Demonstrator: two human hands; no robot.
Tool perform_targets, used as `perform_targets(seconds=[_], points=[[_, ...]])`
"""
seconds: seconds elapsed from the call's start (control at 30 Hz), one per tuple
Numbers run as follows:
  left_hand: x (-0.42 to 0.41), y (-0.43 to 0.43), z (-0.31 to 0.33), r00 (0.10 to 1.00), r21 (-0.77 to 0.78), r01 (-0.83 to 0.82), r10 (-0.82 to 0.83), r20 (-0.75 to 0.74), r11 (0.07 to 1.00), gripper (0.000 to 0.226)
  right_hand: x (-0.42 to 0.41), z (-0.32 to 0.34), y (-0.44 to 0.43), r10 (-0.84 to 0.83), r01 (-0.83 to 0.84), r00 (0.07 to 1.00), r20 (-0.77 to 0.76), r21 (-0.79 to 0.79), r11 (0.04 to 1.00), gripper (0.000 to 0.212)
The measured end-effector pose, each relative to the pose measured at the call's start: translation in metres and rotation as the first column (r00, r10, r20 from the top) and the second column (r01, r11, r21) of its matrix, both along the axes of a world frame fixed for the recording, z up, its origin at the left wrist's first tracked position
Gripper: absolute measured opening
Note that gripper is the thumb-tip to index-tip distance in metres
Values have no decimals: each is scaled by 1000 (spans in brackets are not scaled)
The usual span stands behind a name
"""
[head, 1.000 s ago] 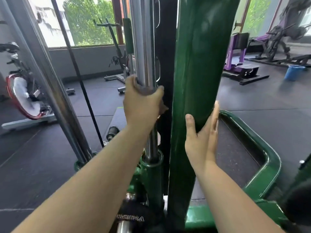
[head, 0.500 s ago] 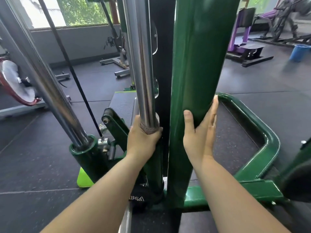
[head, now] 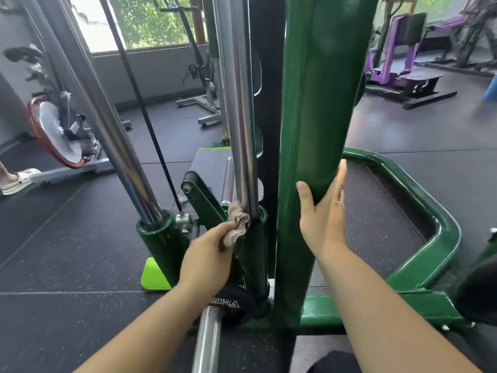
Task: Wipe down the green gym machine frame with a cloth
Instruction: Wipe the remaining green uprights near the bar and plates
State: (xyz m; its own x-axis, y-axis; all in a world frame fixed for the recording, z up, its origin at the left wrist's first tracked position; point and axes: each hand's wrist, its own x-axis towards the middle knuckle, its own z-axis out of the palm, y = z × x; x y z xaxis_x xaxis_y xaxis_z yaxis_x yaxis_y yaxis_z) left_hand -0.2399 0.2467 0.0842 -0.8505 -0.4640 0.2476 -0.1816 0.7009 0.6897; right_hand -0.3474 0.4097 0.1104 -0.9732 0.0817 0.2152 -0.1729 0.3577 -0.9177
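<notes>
A red-wheeled exercise bike (head: 57,135) stands at the left on black floor mats (head: 67,238), purple machines (head: 403,63) far right.

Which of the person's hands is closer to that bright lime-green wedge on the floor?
Left. The left hand, gripping the cloth, is just above and right of the lime-green wedge. The right hand rests on the green upright post, farther right.

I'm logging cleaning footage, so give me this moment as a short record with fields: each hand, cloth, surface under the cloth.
left hand: grips the cloth
cloth: bunched, grey-brown, pressed to the base of the chrome rod
contact spot: where the rod enters its green sleeve
right hand: fingers straight, palm against the green upright
floor: dark rubber
</notes>
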Motion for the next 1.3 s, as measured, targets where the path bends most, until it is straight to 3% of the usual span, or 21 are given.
perform_targets(seconds=[0.07, 0.13, 0.17, 0.2, 0.27, 0.3, 0.33, 0.4, 0.47, 0.53, 0.6, 0.73, 0.83, 0.9, 1.07, 1.2, 1.3], points=[[5, -3, 12, 992, 228, -60, 84, -95, 972, 36, 16, -4, 3, -94, 94, 996, -3, -35, 995, 74], [12, 0, 25, 971, 474, -53, 156, -180, 879, 31, 47, -14, 2, -200, 194, 980, -21, -157, 968, 46], [15, 5, 29, 969, 540, -10, 141, -202, 841, 28, 62, -16, -1, -147, 155, 988, 52, -259, 953, 31], [18, 10, 31, 974, 561, 46, 87, -208, 827, 27, 75, -15, -6, 7, 66, 983, 181, -395, 916, 26], [25, 22, 28, 980, 574, 170, -77, -184, 801, 22, 85, -15, -17, 431, -83, 812, 394, -653, 753, 33], [27, 26, 26, 972, 598, 231, -164, -165, 767, 22, 84, -14, -20, 559, -96, 721, 409, -740, 666, 35], [29, 26, 24, 961, 642, 276, -228, -159, 715, 21, 81, -16, -21, 616, -82, 684, 390, -798, 597, 34], [28, 15, 20, 957, 748, 288, -214, -197, 598, 31, 67, -21, -21, 504, 24, 782, 366, -826, 563, 19], [19, -3, 12, 975, 794, 207, -52, -217, 571, 39, 50, -28, -18, 198, 76, 933, 301, -703, 707, 6], [4, -16, 2, 991, 717, 88, 10, -131, 691, 38, 42, -33, -25, -58, 110, 990, 128, -441, 891, 9], [-13, -19, -9, 997, 578, 61, -77, 3, 813, 55, 40, -47, -41, -95, 73, 991, -89, -228, 971, 14], [-41, -24, -28, 941, 275, 167, -236, 243, 947, 77, 37, -80, -63, -61, 28, 947, -314, -107, 994, 22], [-51, -37, -48, 878, -26, 265, -230, 420, 964, 68, 36, -86, -61, 19, -7, 888, -459, 27, 1000, 24], [-54, -46, -68, 877, -170, 318, -222, 427, 933, 61, 35, -76, -66, 102, -53, 844, -527, 108, 993, 31], [-56, -52, -80, 922, -183, 304, -240, 303, 935, 57, 14, -67, -61, 314, 3, 710, -631, 448, 894, 31], [-54, -54, -86, 928, -198, 312, -253, 273, 929, 62, 23, -107, -24, 289, -70, 828, -481, 422, 904, 30], [-55, -53, -93, 938, -235, 296, -237, 252, 926, 66, 35, -120, -16, 121, -23, 928, -352, 271, 962, 24]])
